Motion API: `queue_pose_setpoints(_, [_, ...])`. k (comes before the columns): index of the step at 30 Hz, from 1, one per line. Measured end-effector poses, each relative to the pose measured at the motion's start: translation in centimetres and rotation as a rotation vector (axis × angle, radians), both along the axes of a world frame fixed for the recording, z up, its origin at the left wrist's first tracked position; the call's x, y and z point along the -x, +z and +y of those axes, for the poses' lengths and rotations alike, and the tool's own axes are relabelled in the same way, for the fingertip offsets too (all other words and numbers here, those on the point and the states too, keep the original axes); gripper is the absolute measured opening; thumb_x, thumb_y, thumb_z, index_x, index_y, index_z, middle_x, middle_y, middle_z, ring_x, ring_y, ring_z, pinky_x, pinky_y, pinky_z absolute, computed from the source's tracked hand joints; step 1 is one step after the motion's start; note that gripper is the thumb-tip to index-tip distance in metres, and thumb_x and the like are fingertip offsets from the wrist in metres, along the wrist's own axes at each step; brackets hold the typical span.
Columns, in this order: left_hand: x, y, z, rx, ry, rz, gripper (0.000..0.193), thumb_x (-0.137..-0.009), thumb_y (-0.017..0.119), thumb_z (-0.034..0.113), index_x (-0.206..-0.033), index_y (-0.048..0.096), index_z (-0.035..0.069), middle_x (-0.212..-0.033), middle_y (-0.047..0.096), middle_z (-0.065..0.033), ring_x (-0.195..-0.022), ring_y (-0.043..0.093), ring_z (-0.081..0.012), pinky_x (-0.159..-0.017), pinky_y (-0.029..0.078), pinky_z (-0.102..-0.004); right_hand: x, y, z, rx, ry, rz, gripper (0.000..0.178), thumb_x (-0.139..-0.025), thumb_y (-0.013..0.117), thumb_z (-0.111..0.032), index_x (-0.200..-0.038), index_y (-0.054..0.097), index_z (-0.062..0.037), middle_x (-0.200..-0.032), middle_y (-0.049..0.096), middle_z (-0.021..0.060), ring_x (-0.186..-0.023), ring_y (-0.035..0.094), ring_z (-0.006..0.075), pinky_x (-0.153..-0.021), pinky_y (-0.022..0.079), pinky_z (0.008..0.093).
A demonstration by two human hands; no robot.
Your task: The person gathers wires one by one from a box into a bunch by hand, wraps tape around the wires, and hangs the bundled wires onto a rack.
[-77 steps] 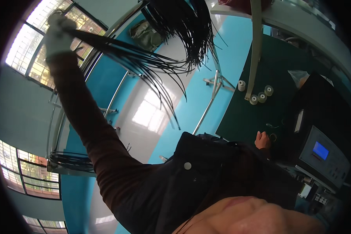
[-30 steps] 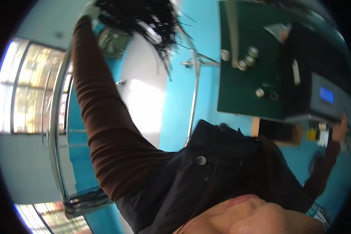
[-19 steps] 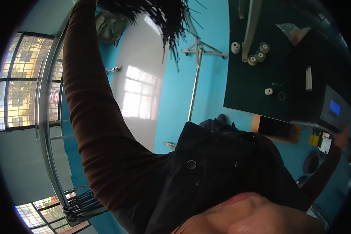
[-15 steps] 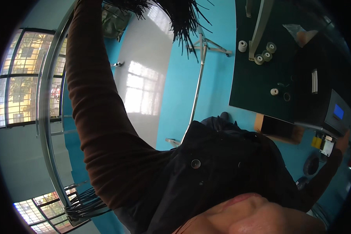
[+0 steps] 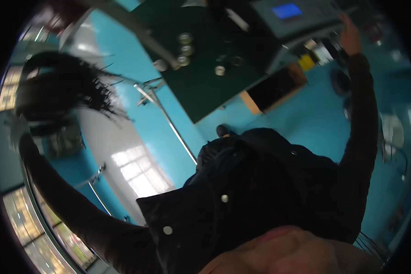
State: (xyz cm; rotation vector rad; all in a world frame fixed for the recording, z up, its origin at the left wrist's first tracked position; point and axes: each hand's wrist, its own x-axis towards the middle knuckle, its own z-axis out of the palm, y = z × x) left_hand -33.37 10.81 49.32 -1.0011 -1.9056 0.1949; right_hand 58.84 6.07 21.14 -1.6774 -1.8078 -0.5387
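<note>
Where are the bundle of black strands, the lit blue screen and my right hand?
Bundle of black strands (image 5: 75, 84), head view: middle of the blurred strands.
Lit blue screen (image 5: 287, 11), head view: centre of its face.
Right hand (image 5: 350, 39), head view: middle of the hand.

black jacket (image 5: 260, 196) | round pale buttons (image 5: 224, 198) | dark brown sleeves (image 5: 362, 109) | left grip (image 5: 16, 129) in pale, blurred glove (image 5: 19, 132)
</note>
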Motion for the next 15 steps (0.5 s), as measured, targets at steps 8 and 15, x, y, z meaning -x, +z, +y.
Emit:
queue_pose_setpoints(8, [-27.7, -21.3, -11.7, 0.125, -0.976, -0.307, 0.034, -0.087, 0.054, 0.031, -0.115, 0.059, 0.011, -0.112, 0.061, -0.0087, -0.105, 0.058, -0.025, -0.088, 0.045, -0.0344, -1.4, 0.4, -9.4, 0.195, 0.044, 0.337, 0.039, -0.086, 0.043, -0.001, -0.123, 0.048, -0.0095, -0.113, 0.061, 0.0078, -0.085, 0.06, 0.0157, -0.076, 0.046, 0.0258])
queue_pose_setpoints(15, [-34.6, -35.7, -25.7, 0.631, -0.355, -0.969, 0.043, -0.086, 0.05, 0.041, -0.118, 0.056, 0.014, -0.114, 0.059, -0.0135, -0.105, 0.055, -0.0314, -0.089, 0.044, -0.0401, -2.7, -8.7, -14.1, 0.237, 0.313, 0.641, 0.025, -0.088, 0.048, -0.006, -0.113, 0.053, -0.008, -0.092, 0.067, 0.0054, -0.068, 0.06, 0.0136, -0.063, 0.047, 0.0245])
